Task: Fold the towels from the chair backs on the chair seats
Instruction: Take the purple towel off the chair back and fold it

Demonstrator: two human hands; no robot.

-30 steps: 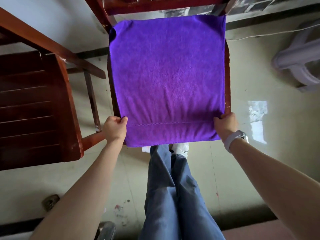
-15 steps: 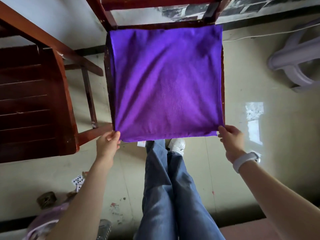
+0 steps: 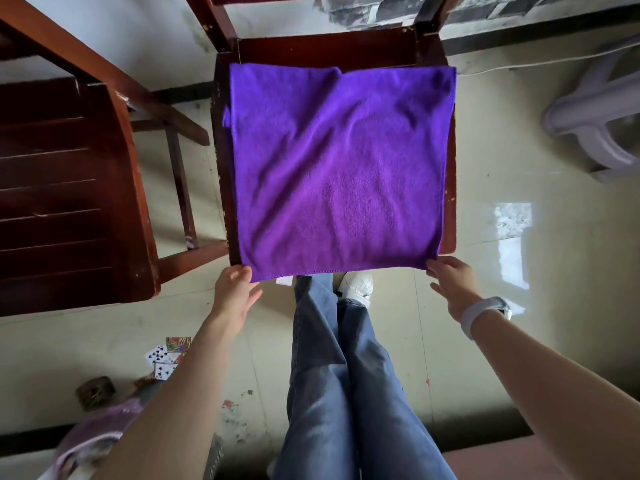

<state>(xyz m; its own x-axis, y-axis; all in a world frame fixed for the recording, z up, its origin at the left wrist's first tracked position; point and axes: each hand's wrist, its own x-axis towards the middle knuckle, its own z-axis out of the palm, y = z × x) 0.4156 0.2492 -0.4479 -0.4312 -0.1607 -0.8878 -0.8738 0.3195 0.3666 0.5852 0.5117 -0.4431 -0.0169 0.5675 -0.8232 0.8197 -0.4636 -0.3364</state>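
Observation:
A purple towel [image 3: 339, 174] lies spread and slightly wrinkled over the seat of a dark red wooden chair [image 3: 325, 50]. Its near edge hangs a little over the seat's front. My left hand [image 3: 235, 292] is at the towel's near left corner, fingers loose and apart, fingertips touching the cloth. My right hand [image 3: 450, 285], with a pale wristband, is at the near right corner with its fingers spread, only the tips on the hem. The chair's back is cut off at the top of the view.
A second dark wooden chair [image 3: 69, 188] stands close on the left. A pale plastic stool [image 3: 595, 123] is at the right. Playing cards [image 3: 166, 355] and a lilac cloth [image 3: 97, 434] lie on the tiled floor. My jeans-clad legs [image 3: 346, 375] stand right before the seat.
The towel was pulled toward me and laid down on the seat, uncovering the seat's back strip. Both hands went from pinching the near corners to loosened, spread fingers.

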